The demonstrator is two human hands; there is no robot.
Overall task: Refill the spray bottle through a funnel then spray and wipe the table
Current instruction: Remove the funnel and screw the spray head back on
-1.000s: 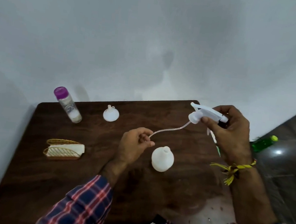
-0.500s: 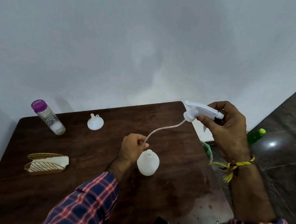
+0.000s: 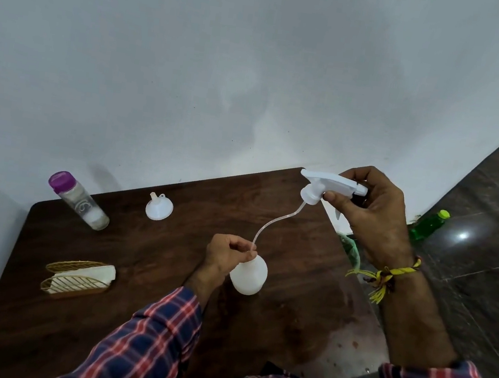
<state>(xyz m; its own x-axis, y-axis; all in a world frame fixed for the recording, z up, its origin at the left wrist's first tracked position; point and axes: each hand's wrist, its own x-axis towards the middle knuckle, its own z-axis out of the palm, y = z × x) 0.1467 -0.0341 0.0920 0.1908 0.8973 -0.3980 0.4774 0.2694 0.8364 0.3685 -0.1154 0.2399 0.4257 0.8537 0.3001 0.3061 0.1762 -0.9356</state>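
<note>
A white spray bottle body [image 3: 250, 275] stands upright on the dark wooden table [image 3: 136, 316]. My left hand [image 3: 227, 252] pinches the lower end of the clear dip tube [image 3: 272, 223] right at the bottle's neck. That tube curves up to the white trigger spray head [image 3: 328, 185], held in the air by my right hand [image 3: 369, 211] above the table's far right corner. A small white funnel [image 3: 159, 207] lies upside down on the table, beyond my left hand. A clear bottle with a purple cap [image 3: 80, 200] stands at the far left.
A gold wire holder with white napkins [image 3: 78, 277] sits near the left edge. A green bottle with a yellow-green cap [image 3: 427, 225] lies on the dark floor to the right. A white wall runs along the table's far side. A wet patch shines at the table's near right.
My left hand has carried the tube's end down to the bottle's neck. The right hand keeps the spray head raised. The camera view has shifted.
</note>
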